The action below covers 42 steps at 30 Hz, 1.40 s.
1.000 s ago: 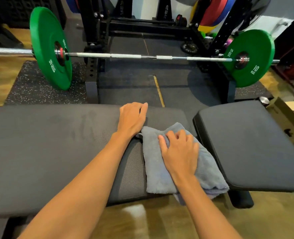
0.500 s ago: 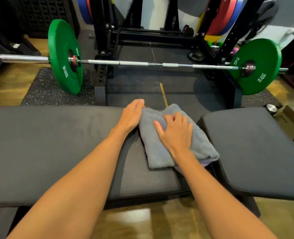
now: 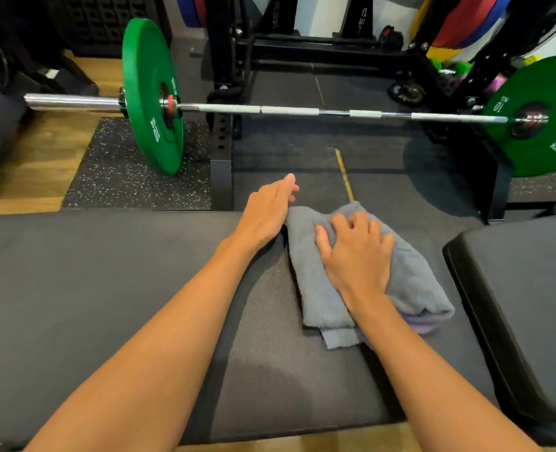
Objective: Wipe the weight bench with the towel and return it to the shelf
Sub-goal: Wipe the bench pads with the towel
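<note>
Grey folded towel (image 3: pixel 413 278) on mesh-padded bench (image 3: pixel 107 288), right fingers (image 3: pixel 356 223) clutching it, left fingers (image 3: pixel 286 185) straight.

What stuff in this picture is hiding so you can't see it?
Head view:
- The bench under the towel: covered by the towel and the right hand.
- The far-right green plate: cut off by the picture's right edge.
- The shelf: not in view.
- The left hand underside: hidden by the hand itself, so whether it touches the bench is unclear.
</note>
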Each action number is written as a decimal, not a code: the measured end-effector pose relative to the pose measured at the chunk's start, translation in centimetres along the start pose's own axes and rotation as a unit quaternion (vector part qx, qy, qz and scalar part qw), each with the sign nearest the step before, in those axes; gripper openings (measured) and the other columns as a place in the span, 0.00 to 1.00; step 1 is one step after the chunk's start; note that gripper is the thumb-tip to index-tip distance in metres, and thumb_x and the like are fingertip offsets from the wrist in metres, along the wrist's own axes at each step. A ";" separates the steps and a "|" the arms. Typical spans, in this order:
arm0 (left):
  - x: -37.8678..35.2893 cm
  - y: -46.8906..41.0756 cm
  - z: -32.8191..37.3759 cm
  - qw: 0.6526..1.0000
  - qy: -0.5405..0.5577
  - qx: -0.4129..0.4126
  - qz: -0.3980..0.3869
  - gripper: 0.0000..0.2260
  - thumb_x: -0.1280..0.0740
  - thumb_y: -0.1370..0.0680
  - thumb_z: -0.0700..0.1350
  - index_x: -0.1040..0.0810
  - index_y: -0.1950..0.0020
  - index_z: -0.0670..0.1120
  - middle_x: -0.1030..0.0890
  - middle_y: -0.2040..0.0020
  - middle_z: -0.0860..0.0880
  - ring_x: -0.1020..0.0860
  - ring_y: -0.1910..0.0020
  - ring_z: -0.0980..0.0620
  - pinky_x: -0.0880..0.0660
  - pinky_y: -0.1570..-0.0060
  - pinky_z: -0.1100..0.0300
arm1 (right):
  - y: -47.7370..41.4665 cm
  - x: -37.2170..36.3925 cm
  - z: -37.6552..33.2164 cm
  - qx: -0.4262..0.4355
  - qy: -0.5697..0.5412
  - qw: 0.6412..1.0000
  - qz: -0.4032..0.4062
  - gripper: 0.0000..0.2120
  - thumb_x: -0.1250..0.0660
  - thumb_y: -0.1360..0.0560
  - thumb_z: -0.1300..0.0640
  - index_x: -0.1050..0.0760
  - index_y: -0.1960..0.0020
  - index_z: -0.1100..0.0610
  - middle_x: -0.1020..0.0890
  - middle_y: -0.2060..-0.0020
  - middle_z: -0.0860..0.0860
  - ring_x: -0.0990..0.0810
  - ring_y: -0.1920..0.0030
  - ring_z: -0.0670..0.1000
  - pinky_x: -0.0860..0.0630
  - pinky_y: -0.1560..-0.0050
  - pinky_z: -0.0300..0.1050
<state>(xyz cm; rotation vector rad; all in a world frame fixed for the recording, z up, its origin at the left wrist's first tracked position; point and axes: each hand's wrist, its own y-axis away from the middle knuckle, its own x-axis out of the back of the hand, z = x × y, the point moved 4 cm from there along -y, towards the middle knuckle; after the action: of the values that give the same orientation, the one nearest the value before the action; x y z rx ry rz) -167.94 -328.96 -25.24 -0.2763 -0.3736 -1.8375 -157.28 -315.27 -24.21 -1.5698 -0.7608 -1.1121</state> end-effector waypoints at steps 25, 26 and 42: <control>13.0 4.7 -5.6 0.987 -0.118 -0.064 0.084 0.19 0.48 0.17 0.53 0.22 0.41 0.46 0.18 0.43 0.47 0.23 0.43 0.47 0.32 0.44 0.54 | -2.2 -1.9 -15.7 0.036 -0.012 0.999 -0.026 0.16 0.43 0.21 0.45 0.23 0.50 0.56 0.22 0.52 0.57 0.26 0.52 0.60 0.34 0.56 0.55; 13.8 4.8 -6.0 0.986 -0.129 -0.059 0.089 0.18 0.48 0.17 0.53 0.24 0.38 0.46 0.19 0.42 0.46 0.23 0.43 0.45 0.31 0.43 0.52 | -3.5 -2.5 -16.2 0.045 -0.010 0.998 -0.042 0.17 0.44 0.20 0.45 0.23 0.47 0.56 0.22 0.50 0.57 0.26 0.49 0.59 0.34 0.53 0.55; 17.6 9.4 -6.4 0.967 -0.232 -0.081 0.061 0.17 0.49 0.17 0.48 0.35 0.64 0.46 0.28 0.65 0.48 0.27 0.58 0.42 0.34 0.51 0.49 | 14.8 5.7 -17.1 0.037 -0.034 0.998 -0.048 0.15 0.41 0.22 0.43 0.25 0.57 0.54 0.24 0.58 0.54 0.29 0.59 0.56 0.37 0.62 0.52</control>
<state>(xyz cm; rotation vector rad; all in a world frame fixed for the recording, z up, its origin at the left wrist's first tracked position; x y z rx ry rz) -164.03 -349.51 -23.51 -0.8337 -0.5155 -1.6720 -146.85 -336.13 -23.62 -1.5284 -0.9204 -1.0922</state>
